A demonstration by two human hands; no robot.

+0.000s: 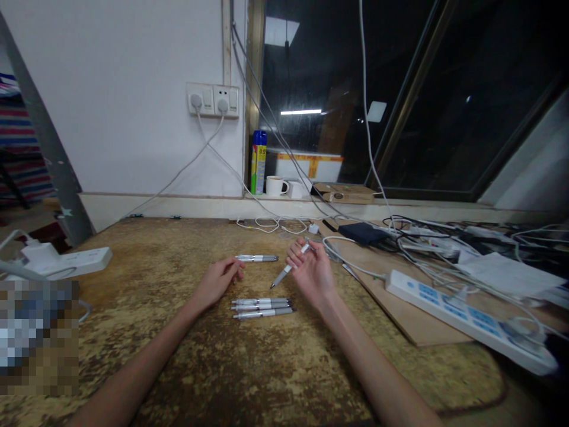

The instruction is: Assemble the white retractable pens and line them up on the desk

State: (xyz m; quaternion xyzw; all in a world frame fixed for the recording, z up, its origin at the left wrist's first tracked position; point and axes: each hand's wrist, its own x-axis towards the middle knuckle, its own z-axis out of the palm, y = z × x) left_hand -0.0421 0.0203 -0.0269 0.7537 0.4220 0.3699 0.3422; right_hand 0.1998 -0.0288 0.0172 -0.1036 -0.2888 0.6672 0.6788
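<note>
My right hand [311, 267] is closed around a white and grey pen [283, 274], held at a slant with its dark tip pointing down to the left. My left hand [221, 279] rests at the left end of another white and grey pen [258, 258] lying on the worn wooden table [213, 367]. Its fingers are curled together near that pen's end; whether they grip it is hard to make out. Closer to me, between both forearms, several similar pens [262, 308] lie side by side, roughly parallel.
On the right are a long white power strip [466, 320], tangled cables and a brown board [411, 326]. Another power strip [84, 261] sits at the left. A spray can [258, 163] and a white mug [275, 186] stand on the windowsill.
</note>
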